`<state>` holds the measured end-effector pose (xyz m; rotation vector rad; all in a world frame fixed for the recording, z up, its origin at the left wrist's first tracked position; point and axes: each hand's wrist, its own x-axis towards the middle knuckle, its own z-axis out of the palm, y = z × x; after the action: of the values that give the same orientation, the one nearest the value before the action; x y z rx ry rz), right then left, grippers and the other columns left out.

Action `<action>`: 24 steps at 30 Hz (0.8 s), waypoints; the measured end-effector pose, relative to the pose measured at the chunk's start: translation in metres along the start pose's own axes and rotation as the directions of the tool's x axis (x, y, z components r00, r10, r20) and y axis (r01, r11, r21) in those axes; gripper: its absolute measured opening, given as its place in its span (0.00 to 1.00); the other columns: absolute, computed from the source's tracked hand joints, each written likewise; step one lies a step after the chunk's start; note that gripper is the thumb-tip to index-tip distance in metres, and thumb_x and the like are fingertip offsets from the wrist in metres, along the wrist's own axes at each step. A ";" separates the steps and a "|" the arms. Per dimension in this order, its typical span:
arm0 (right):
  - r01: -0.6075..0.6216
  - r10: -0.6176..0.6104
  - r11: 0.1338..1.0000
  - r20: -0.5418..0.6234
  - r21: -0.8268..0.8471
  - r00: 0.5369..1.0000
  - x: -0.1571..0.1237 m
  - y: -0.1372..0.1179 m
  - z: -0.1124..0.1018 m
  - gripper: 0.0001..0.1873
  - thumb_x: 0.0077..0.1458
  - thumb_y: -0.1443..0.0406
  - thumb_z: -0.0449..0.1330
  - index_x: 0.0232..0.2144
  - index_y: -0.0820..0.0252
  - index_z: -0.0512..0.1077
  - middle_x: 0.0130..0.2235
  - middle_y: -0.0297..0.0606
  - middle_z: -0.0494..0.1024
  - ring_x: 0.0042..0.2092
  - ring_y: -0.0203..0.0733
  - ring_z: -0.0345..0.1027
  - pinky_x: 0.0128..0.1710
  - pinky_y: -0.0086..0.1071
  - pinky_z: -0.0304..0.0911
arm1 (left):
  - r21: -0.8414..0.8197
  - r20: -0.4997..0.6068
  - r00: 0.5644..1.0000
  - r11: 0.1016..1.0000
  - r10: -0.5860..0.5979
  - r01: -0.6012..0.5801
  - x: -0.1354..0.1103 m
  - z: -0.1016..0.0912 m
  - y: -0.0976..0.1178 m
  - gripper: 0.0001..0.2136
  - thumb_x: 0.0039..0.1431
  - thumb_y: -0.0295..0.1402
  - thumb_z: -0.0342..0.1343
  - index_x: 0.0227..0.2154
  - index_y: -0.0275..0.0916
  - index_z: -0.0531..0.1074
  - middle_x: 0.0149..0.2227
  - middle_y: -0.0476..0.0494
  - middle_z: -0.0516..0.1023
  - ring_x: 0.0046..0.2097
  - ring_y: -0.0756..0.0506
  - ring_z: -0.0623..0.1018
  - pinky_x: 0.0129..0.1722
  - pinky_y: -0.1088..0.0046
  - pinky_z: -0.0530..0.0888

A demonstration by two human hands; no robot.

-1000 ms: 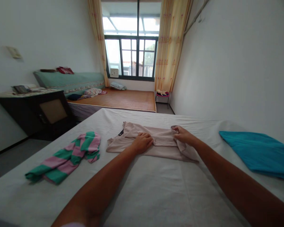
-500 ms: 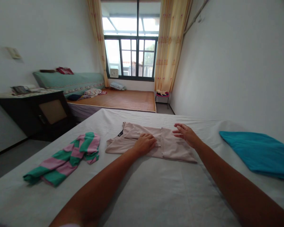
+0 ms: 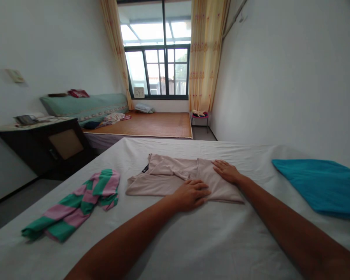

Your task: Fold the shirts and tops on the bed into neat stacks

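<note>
A pale pink shirt (image 3: 163, 177) lies folded on the white sheet, with its dark neck label at the left end. My left hand (image 3: 192, 194) rests palm down on the shirt's near edge, right of the middle, fingers stretched out. At the far right part of the shirt, my right hand (image 3: 226, 171) lies flat with its fingers extended. Neither hand grips the cloth. To the left is a crumpled green and pink striped garment (image 3: 81, 202). A folded blue cloth (image 3: 321, 186) sits on the right side of the bed.
The white-sheeted bed (image 3: 192, 249) spreads beneath the clothes. Beyond it stands another bed with a brown mat (image 3: 151, 124) under the window. A dark cabinet (image 3: 61, 146) is at the left, and a small pink stool (image 3: 200, 115) stands by the right wall.
My left hand has slid right and nearer along the shirt. My right hand has come down from above the shirt and now lies on it. The view has shifted slightly.
</note>
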<state>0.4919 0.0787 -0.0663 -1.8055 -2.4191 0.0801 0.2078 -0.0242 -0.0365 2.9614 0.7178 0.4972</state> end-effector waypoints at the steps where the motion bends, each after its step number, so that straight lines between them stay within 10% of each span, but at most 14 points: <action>1: -0.020 0.021 1.000 0.010 -0.007 1.000 0.002 0.002 -0.002 0.31 0.64 0.51 0.36 0.65 0.54 0.54 0.66 0.37 0.54 0.67 0.45 0.44 0.64 0.46 0.43 | -0.001 0.001 1.000 1.000 0.001 -0.001 0.000 0.001 -0.001 0.19 0.65 0.43 0.45 0.56 0.46 0.67 0.59 0.44 0.68 0.61 0.41 0.64 0.57 0.60 0.61; 6: -0.112 0.104 0.988 -0.074 -0.109 0.992 0.001 -0.018 -0.008 0.29 0.64 0.55 0.39 0.62 0.56 0.58 0.66 0.41 0.56 0.66 0.52 0.44 0.61 0.56 0.41 | -0.001 -0.008 1.000 1.000 0.003 -0.003 0.000 0.004 -0.001 0.19 0.66 0.43 0.45 0.55 0.46 0.67 0.58 0.45 0.69 0.60 0.41 0.64 0.57 0.60 0.61; 13: 0.200 -0.201 0.980 -0.073 -0.020 0.977 -0.009 -0.062 0.003 0.29 0.65 0.52 0.37 0.63 0.52 0.57 0.65 0.37 0.58 0.65 0.44 0.49 0.63 0.44 0.43 | -0.018 -0.007 1.000 1.000 0.000 -0.001 0.002 0.002 -0.001 0.19 0.66 0.42 0.45 0.56 0.45 0.67 0.59 0.44 0.68 0.60 0.41 0.64 0.59 0.61 0.59; 24: -0.015 0.013 1.000 -0.113 -0.016 0.994 -0.005 -0.022 0.000 0.28 0.65 0.54 0.38 0.62 0.53 0.60 0.64 0.35 0.60 0.64 0.45 0.51 0.62 0.45 0.47 | -0.043 0.007 1.000 0.999 -0.016 0.016 0.003 -0.002 0.000 0.19 0.65 0.43 0.46 0.56 0.46 0.68 0.58 0.44 0.69 0.61 0.41 0.64 0.59 0.60 0.60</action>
<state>0.4726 0.0673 -0.0640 -1.7832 -2.3366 -0.0401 0.2096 -0.0233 -0.0334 2.9140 0.7207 0.4947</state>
